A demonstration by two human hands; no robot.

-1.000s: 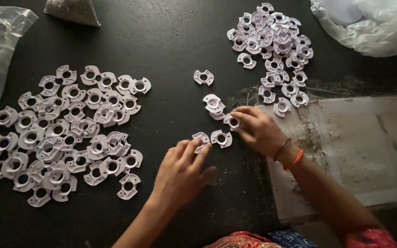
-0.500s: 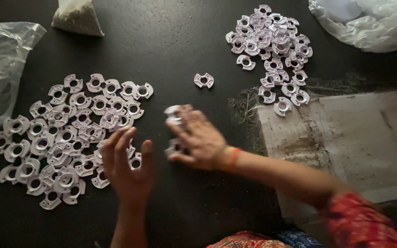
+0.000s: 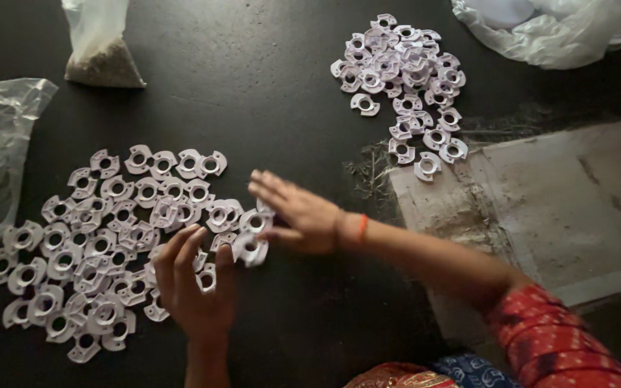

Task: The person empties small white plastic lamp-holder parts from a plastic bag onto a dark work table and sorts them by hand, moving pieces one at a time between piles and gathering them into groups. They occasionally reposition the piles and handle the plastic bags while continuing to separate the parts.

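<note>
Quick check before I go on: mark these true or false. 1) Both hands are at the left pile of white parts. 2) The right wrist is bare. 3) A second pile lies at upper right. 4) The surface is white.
1) Both hands, left hand and right hand, are at the left pile: true.
2) False: an orange band circles the right wrist.
3) A second pile lies at upper right: true.
4) False: the surface is black.

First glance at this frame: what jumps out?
Two spreads of small white ring-shaped parts on the dark table: a big flat spread at left, a tighter pile top right. Both hands meet at the big spread's right edge, the left hand below, the right hand reaching across.
</note>
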